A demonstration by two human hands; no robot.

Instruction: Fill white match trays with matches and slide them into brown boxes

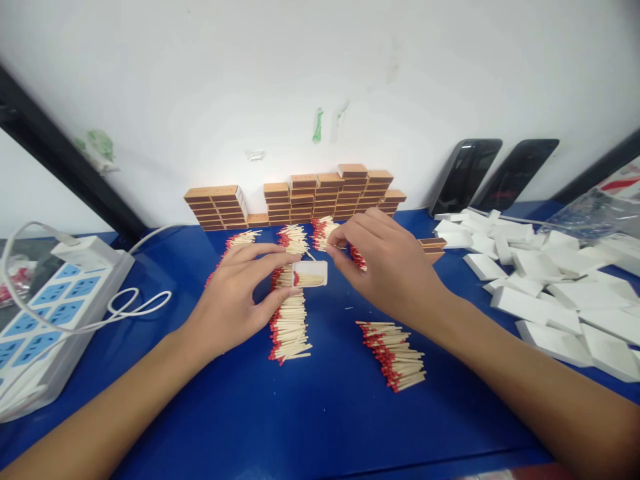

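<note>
A small white tray (320,267) with some matches in it is gripped between the thumb and fingers of my left hand (235,293). Just right of the tray, my right hand (383,257) has its thumb and forefinger pinched together; what they hold is too small to make out. Red-tipped matches (291,327) lie in a long row beneath and in front of the tray. Another pile of matches (395,357) lies nearer the front, below my right forearm. More matches (323,233) lie behind the hands, partly hidden by them.
Stacked matchboxes (315,199) line the wall. Many empty white trays (540,267) are heaped at the right, with two phones (465,177) leaning behind them. At the left sit a power strip (45,320) and a looping white cable (145,308) on the blue table (320,427).
</note>
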